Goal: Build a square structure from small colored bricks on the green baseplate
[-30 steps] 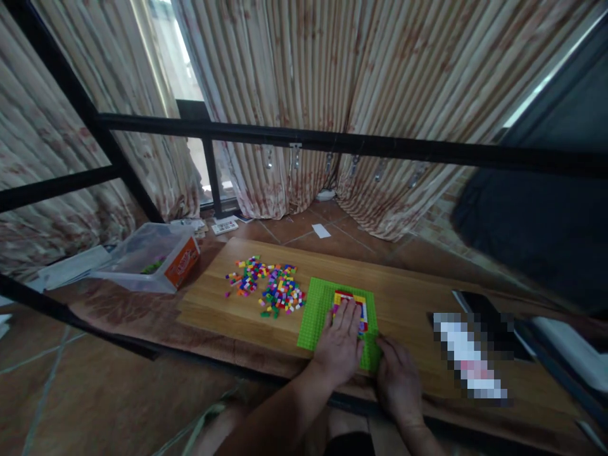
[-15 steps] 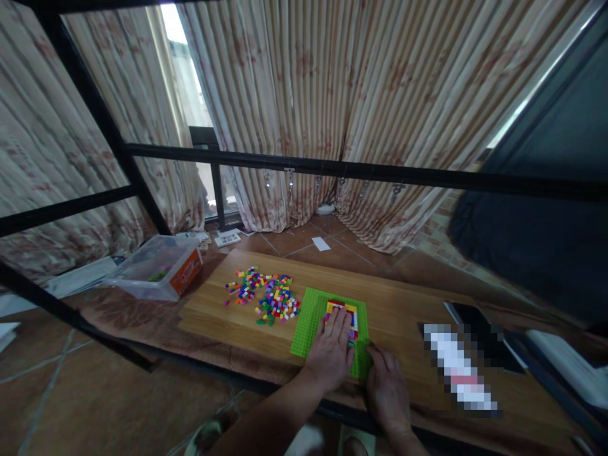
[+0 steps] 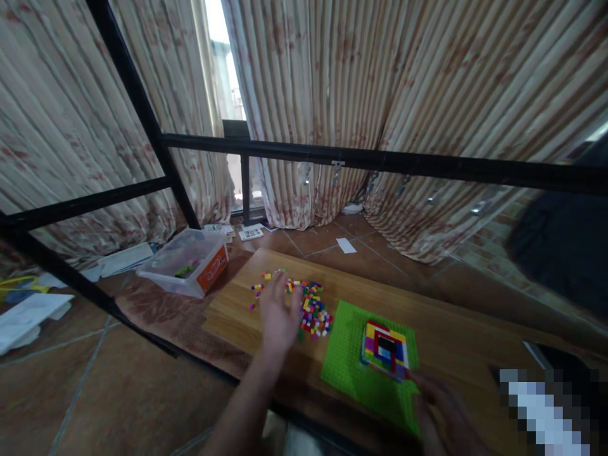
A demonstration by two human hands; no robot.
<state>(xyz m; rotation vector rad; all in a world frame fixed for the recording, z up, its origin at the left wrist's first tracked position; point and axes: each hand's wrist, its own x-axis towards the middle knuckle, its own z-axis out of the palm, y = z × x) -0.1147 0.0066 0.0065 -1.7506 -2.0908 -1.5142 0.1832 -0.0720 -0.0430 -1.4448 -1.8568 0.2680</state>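
Note:
My left hand (image 3: 280, 313) hovers over the near-left part of a pile of small coloured building bricks (image 3: 316, 311), fingers spread and somewhat blurred. No brick shows in it. A green baseplate (image 3: 344, 342) lies to the right of the pile on a wooden board. On the baseplate stands a rectangular brick structure (image 3: 370, 339) in yellow, red, blue, white and purple, with a dark middle. By the baseplate's right edge is my right hand (image 3: 444, 405), its fingertips close to the structure's near corner. Motion smears its fingers, so their grip is unclear.
A clear plastic box (image 3: 183, 269) with an orange label sits left of the wooden board (image 3: 237, 304). A black metal rail (image 3: 294, 150) crosses in front of the curtains (image 3: 323, 82). At the right lie a dark flat object (image 3: 565, 364) and a pixelated area.
My left hand has lifted off the brick structure and moved left over the loose bricks. My right hand stays by the baseplate's right side. The camera has turned left.

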